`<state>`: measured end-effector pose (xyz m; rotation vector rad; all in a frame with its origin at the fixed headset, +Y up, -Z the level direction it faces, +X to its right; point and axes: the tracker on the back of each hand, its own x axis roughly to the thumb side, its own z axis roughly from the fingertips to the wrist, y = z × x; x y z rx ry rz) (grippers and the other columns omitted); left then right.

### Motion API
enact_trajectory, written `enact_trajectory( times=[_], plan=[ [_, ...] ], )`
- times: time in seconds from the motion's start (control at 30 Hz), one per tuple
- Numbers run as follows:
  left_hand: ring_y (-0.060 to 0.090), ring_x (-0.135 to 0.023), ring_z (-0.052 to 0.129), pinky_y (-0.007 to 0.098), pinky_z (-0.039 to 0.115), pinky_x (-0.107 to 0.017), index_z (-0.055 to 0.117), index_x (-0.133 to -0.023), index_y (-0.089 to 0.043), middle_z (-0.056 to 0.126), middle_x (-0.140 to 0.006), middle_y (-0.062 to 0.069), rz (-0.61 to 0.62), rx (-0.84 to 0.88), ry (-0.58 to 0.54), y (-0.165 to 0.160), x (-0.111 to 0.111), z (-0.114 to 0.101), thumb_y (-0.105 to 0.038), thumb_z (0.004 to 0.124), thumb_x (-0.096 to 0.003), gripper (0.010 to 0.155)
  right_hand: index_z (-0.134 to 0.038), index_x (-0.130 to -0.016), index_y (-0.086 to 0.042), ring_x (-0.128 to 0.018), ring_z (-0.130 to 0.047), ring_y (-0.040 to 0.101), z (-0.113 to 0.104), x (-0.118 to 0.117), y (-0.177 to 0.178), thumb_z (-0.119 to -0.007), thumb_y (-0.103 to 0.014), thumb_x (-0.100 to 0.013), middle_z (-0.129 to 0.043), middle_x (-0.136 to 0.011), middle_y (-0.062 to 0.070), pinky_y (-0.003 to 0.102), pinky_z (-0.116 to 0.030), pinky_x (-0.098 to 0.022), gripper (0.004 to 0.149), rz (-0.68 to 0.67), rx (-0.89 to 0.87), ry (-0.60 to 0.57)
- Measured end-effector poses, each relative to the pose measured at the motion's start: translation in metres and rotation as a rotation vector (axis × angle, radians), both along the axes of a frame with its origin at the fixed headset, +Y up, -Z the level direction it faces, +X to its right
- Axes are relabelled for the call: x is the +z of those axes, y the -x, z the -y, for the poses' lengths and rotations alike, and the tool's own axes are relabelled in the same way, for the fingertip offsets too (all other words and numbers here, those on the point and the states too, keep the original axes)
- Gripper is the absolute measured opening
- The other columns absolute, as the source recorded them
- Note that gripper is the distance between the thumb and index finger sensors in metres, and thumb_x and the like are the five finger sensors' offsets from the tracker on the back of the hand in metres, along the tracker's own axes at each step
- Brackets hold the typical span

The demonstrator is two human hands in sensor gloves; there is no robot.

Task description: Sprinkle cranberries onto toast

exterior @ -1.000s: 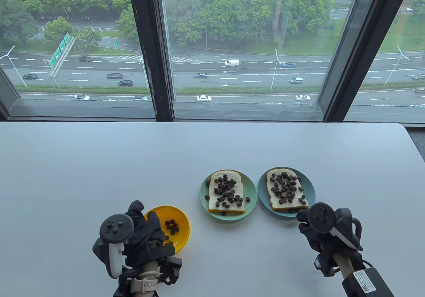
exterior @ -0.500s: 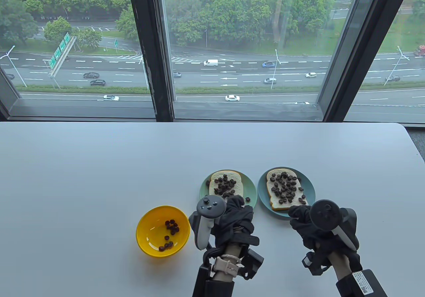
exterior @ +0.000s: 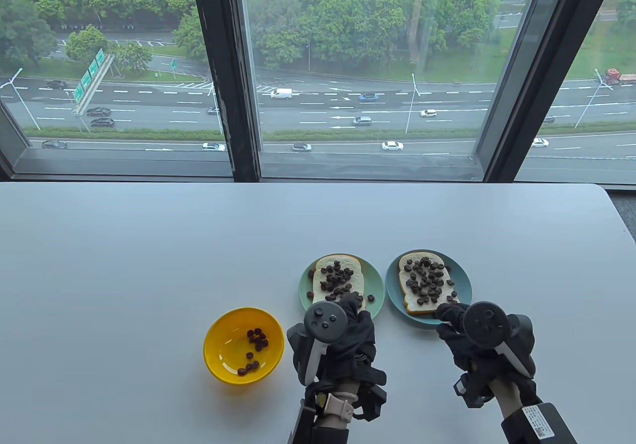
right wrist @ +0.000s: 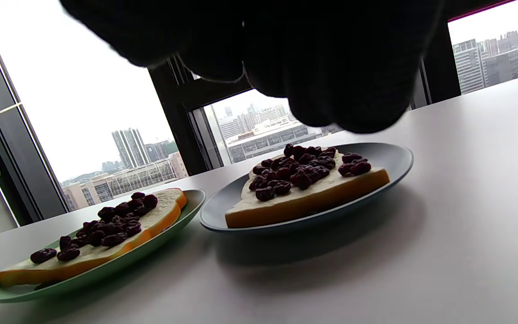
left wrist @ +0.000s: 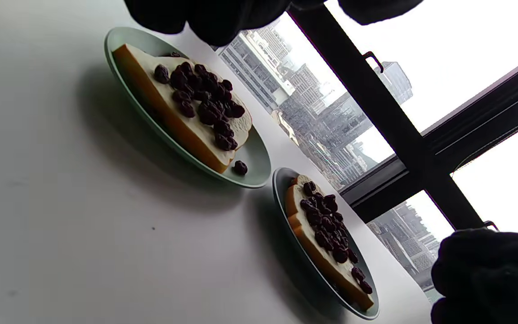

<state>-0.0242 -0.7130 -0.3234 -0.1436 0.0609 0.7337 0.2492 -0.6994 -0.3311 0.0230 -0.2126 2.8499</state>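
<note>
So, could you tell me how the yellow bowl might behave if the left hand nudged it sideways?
The yellow bowl looks like thin plastic holding few cranberries, so it is probably light and would slide easily across the smooth table. Its rounded base may let it rock.

Soft daylight from the window [exterior: 357, 76]; wrist views backlit, sky overexposed.
</note>
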Motion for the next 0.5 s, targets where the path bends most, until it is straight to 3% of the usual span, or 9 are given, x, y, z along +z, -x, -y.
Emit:
enact_trajectory(
  times=[0.1,0.23,0.37,0.5],
  plan=[
    [0.026,-0.109,0.011,0.052,0.014,-0.084,0.019,-0.105,-0.046,0.013,-0.116,-0.002,0.022,-0.145,-0.016,-0.002,0.001,-0.002,-0.056,0.057,-0.0552,0.064,-0.051,-0.093,-0.028,-0.082,-0.074,0.029,-0.001,0.004,0.007,-0.068,-0.05,-0.038,-0.053,-0.097,0.008,0.038,-0.079,-0.056,0.062,-0.016,0.243,-0.091],
    [0.018,-0.103,-0.029,0.051,-0.01,-0.076,0.004,-0.101,-0.064,-0.017,-0.116,-0.015,0.051,-0.222,0.037,-0.006,-0.002,0.007,-0.067,0.056,-0.0501,0.072,-0.017,-0.099,-0.028,-0.097,-0.038,0.042,0.006,0.008,0.016,-0.058,-0.064,-0.036,-0.018,-0.103,0.017,0.06,-0.055,-0.067,0.083,-0.023,0.632,-0.163],
    [0.017,-0.098,-0.036,0.052,-0.014,-0.074,-0.002,-0.098,-0.068,-0.027,-0.112,-0.017,0.085,-0.294,0.065,-0.009,-0.004,0.014,-0.074,0.053,-0.0453,0.077,0.007,-0.096,-0.03,-0.097,-0.018,0.053,0.01,0.006,0.016,-0.042,-0.073,-0.035,0.002,-0.101,0.02,0.07,-0.041,-0.066,0.089,-0.024,0.622,-0.109],
    [0.02,-0.097,-0.037,0.055,-0.014,-0.071,-0.004,-0.1,-0.067,-0.031,-0.111,-0.012,0.149,-0.259,0.109,-0.014,-0.006,0.021,-0.08,0.049,-0.042,0.08,0.014,-0.093,-0.031,-0.096,-0.01,0.055,0.011,0.004,0.008,-0.035,-0.075,-0.034,0.008,-0.1,0.022,0.075,-0.033,-0.065,0.088,-0.028,0.486,-0.044]
  ],
)
